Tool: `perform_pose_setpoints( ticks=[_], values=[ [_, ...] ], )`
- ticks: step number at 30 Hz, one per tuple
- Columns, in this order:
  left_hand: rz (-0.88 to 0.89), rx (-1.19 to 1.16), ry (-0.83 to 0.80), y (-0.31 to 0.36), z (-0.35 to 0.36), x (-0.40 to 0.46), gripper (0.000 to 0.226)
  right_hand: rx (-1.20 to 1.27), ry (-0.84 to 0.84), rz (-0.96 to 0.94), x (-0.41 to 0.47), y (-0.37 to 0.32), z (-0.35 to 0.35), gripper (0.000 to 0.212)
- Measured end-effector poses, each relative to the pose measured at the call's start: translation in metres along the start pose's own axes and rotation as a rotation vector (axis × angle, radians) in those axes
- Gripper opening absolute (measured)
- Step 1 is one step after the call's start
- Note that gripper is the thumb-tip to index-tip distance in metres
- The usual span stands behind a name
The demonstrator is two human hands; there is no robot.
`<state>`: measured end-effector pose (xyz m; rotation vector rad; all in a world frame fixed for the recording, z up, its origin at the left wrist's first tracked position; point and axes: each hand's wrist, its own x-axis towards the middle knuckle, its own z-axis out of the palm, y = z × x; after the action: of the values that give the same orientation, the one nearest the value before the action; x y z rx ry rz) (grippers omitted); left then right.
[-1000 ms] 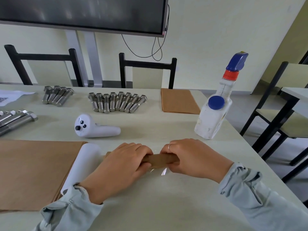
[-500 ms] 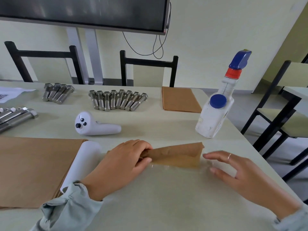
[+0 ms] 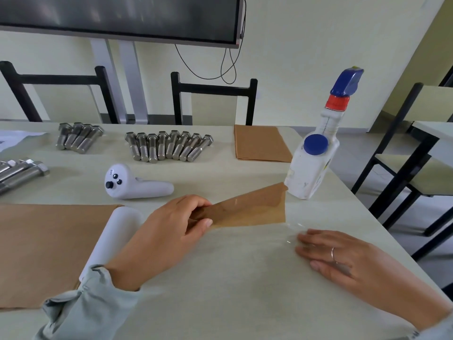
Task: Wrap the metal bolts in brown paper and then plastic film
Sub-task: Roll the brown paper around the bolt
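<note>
The left hand pinches one end of the brown paper at mid-frame; whatever lies under its fingers is hidden. The right hand lies flat, fingers together, on barely visible plastic film at lower right. Loose bolts sit in rows farther up the pale table. More bolts are cut off at the left edge. Chairs and a dark screen stand behind.

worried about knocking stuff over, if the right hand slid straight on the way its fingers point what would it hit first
The right hand lies flat, fingers pointing left and slightly away. Going on, it would probably first meet the brown paper piece held by the left hand. The spray bottle looks clear of that line, though depth is uncertain.
</note>
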<state>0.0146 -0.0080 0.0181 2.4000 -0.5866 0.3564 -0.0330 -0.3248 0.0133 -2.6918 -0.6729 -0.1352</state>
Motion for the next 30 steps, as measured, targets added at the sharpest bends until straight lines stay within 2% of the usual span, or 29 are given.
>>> perform_pose_setpoints(
  ticks=[6, 10, 12, 13, 15, 17, 19, 21, 23, 25, 27, 30],
  values=[
    [0.014, 0.067, -0.059, -0.001, 0.007, 0.000, 0.020, 0.055, 0.026, 0.060, -0.006, 0.003, -0.008, 0.051],
    [0.043, 0.067, -0.047, -0.001, 0.008, -0.001, 0.019, 0.093, 0.014, 0.082, -0.009, 0.008, -0.010, 0.040],
    [0.070, 0.084, -0.073, -0.001, 0.010, -0.002, 0.019, 0.160, 0.003, 0.112, -0.009, 0.006, -0.012, 0.026],
    [0.085, 0.090, -0.088, 0.000, 0.011, -0.002, 0.019, 0.218, 0.035, 0.154, -0.009, 0.004, -0.014, 0.020],
    [0.109, 0.107, -0.106, 0.000, 0.013, -0.003, 0.019, 0.263, 0.214, 0.213, -0.004, -0.004, -0.021, 0.022],
    [0.124, 0.125, -0.117, 0.001, 0.015, -0.002, 0.018, 0.178, 0.355, 0.179, 0.008, -0.018, -0.031, 0.023],
    [0.131, 0.151, -0.135, 0.002, 0.014, -0.002, 0.016, 0.081, 0.386, 0.090, 0.027, -0.036, -0.033, 0.024],
    [0.153, 0.184, -0.135, 0.004, 0.014, -0.003, 0.014, -0.042, 0.308, -0.037, 0.048, -0.056, -0.028, 0.031],
    [0.185, 0.217, -0.096, 0.006, 0.014, -0.004, 0.013, -0.193, 0.150, -0.152, 0.069, -0.075, -0.015, 0.049],
    [0.184, 0.248, -0.090, 0.007, 0.013, -0.004, 0.021, -0.352, 0.025, -0.193, 0.084, -0.083, 0.000, 0.060],
    [0.161, 0.193, -0.127, 0.007, 0.012, -0.004, 0.032, -0.472, -0.026, -0.226, 0.093, -0.084, 0.010, 0.053],
    [0.187, 0.152, -0.127, 0.007, 0.011, -0.003, 0.030, -0.464, -0.009, -0.235, 0.097, -0.078, 0.016, 0.031]
  ],
)
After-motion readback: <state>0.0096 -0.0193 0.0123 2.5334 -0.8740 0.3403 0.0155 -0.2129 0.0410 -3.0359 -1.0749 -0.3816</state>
